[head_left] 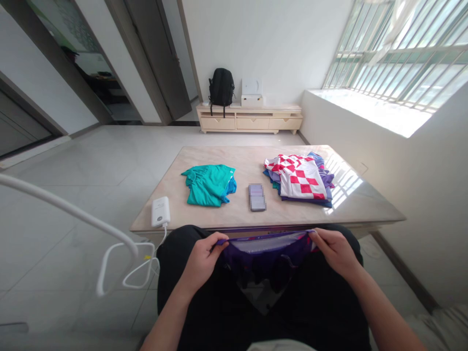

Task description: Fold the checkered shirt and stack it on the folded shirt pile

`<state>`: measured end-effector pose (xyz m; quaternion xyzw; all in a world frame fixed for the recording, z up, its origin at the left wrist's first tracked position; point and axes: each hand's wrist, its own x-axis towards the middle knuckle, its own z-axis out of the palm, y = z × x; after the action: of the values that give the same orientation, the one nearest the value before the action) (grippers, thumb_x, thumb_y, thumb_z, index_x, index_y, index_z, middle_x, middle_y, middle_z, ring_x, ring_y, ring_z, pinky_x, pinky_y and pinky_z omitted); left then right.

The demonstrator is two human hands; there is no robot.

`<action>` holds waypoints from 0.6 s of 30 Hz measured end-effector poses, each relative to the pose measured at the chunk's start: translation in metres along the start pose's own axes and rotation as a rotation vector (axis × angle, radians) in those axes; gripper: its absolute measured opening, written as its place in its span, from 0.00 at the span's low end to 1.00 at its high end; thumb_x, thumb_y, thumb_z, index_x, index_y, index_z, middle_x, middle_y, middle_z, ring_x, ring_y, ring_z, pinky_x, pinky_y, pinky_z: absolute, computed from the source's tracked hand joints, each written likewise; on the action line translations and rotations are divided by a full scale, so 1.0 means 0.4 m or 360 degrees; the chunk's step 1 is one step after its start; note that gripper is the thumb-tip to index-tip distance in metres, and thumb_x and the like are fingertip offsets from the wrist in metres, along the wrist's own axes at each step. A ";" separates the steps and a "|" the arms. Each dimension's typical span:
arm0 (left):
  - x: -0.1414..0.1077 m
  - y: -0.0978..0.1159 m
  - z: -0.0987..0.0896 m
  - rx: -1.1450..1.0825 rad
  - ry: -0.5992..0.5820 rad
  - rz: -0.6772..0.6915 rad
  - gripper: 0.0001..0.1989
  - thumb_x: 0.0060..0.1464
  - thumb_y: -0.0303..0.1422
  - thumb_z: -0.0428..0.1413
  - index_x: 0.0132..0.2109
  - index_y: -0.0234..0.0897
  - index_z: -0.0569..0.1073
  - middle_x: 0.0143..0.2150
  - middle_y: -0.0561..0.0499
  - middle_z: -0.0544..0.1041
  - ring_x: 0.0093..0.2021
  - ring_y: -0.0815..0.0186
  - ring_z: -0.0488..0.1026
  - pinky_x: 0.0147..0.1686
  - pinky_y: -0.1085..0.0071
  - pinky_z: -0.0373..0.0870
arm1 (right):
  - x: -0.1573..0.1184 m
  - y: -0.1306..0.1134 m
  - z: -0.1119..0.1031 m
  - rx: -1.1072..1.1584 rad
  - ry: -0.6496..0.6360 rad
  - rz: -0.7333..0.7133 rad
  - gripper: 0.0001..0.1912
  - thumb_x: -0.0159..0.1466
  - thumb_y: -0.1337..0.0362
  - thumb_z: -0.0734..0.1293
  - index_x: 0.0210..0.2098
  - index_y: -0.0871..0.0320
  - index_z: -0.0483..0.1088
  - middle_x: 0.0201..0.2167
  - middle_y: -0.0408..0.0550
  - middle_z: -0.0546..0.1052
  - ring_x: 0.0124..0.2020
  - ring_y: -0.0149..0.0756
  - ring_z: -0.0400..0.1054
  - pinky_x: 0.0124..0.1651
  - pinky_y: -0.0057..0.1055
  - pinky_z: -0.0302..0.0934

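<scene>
A purple garment (263, 256) with pink patches and a pale inside is stretched between my two hands above my lap. My left hand (203, 258) pinches its upper left corner, and my right hand (336, 251) grips the upper right corner. Its lower part hangs down between my legs, dark and hard to make out. Beyond it on the table (219, 219), folded teal clothing (206, 187) lies to the left with some blue cloth under it. To the right is a stack of folded clothes topped by a red-and-white checkered shirt (302, 178).
Between the clothes lies a pixelated, phone-like object (257, 197). A white power bank (160, 212) with a cable sits at the table's left edge. A white curved tube (73, 209) crosses the left side. Behind stands a low cabinet (252, 122) with a black backpack (221, 87).
</scene>
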<state>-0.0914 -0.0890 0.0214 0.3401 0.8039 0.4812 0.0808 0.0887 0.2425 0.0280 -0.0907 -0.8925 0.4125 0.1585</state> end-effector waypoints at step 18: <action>0.004 -0.016 0.016 0.0284 0.0381 0.0234 0.11 0.69 0.34 0.48 0.41 0.39 0.75 0.41 0.47 0.79 0.45 0.61 0.77 0.48 0.69 0.70 | -0.013 -0.002 -0.008 -0.0238 0.0452 -0.0157 0.14 0.71 0.56 0.64 0.38 0.54 0.80 0.34 0.49 0.82 0.33 0.41 0.76 0.39 0.32 0.68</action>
<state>-0.0928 -0.0855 0.0130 0.3439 0.8203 0.4496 -0.0815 0.0948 0.2427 0.0293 -0.1156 -0.8926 0.3198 0.2959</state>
